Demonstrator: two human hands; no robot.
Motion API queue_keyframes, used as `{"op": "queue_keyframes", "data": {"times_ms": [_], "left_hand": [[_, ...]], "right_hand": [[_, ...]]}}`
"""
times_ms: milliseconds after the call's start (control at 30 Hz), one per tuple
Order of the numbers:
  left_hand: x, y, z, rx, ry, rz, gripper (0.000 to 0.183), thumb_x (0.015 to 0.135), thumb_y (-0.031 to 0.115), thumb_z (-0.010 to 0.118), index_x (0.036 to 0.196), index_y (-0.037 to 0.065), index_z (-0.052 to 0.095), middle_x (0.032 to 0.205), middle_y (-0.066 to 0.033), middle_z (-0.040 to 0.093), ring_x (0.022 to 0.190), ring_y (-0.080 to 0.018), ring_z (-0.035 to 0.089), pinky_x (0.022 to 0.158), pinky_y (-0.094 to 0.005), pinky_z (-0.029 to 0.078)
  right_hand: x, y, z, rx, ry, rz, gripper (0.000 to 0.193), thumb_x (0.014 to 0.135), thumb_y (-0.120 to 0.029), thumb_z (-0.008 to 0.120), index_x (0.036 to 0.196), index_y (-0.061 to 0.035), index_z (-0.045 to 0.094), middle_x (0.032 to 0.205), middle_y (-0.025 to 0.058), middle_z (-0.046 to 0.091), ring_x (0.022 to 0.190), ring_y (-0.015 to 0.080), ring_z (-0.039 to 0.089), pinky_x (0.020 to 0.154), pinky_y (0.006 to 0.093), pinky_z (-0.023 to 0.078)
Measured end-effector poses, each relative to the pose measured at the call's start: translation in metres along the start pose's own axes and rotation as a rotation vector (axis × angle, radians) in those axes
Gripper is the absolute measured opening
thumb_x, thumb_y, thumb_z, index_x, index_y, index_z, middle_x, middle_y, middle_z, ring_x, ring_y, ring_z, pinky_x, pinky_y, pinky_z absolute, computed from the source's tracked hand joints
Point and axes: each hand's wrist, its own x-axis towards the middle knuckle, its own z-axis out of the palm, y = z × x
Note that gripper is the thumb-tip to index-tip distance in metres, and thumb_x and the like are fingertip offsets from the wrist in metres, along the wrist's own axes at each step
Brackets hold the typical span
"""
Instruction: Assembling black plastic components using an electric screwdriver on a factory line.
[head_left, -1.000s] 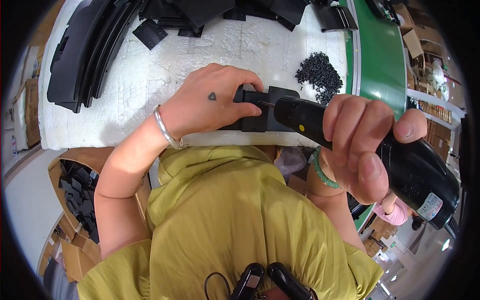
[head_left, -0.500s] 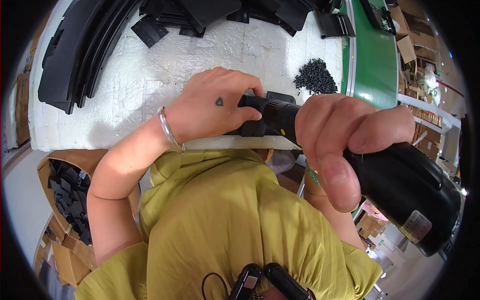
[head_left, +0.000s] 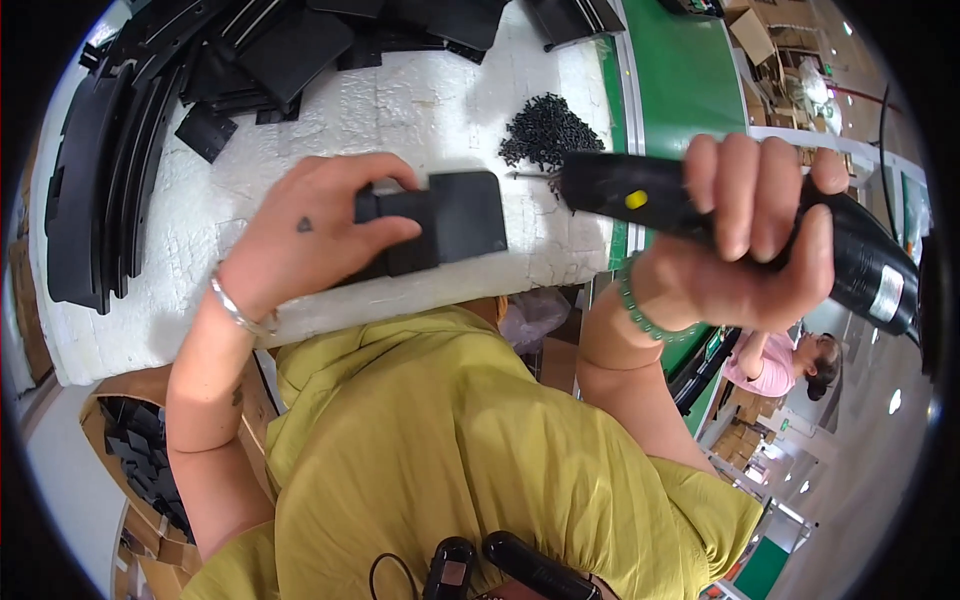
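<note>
My left hand, with a silver bangle on its wrist, is closed on a flat black plastic part near the front edge of the white-covered table. Thumb and fingers grip the part's left portion. My right hand, slightly blurred, wraps round the black body of an electric screwdriver held above the table's right side. The driver points left, and its thin bit ends near a pile of small black screws. Bit and plastic part are apart. Whether a screw sits on the bit, I cannot tell.
Long black panels stand at the table's left. Black plastic pieces are heaped along the far side. A green surface runs beyond the right edge. Below left, a cardboard box holds black parts. A person in pink is farther right.
The screwdriver has lifted off the plastic part and swung toward the screws. My left hand still holds the part. The whole view has shifted, with the table now lying farther left.
</note>
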Motion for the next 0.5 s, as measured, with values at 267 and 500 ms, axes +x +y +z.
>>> {"op": "queue_keyframes", "data": {"times_ms": [267,500], "left_hand": [[0.0,0.019,-0.003,0.251,0.384,0.132,0.033,0.066,0.006,0.07,0.097,0.006,0.06,0.096,-0.0088,0.055,0.092,-0.0258,0.049,0.081,-0.0305,0.039],[0.014,0.03,0.02,0.251,0.299,0.27,0.026,0.064,0.012,0.072,0.088,0.006,0.062,0.09,-0.0081,0.056,0.091,-0.027,0.048,0.078,-0.0343,0.041]], "right_hand": [[-0.025,0.034,-0.04,-0.143,0.328,0.0,0.02,0.077,-0.001,0.051,0.096,-0.002,0.046,0.06,0.0046,0.043,0.043,0.0127,0.039,0.046,0.0284,0.039],[-0.029,0.043,-0.04,-0.164,0.382,0.018,0.02,0.077,-0.005,0.05,0.097,-0.0056,0.048,0.059,0.0018,0.04,0.047,0.0123,0.038,0.05,0.0285,0.036]]}}
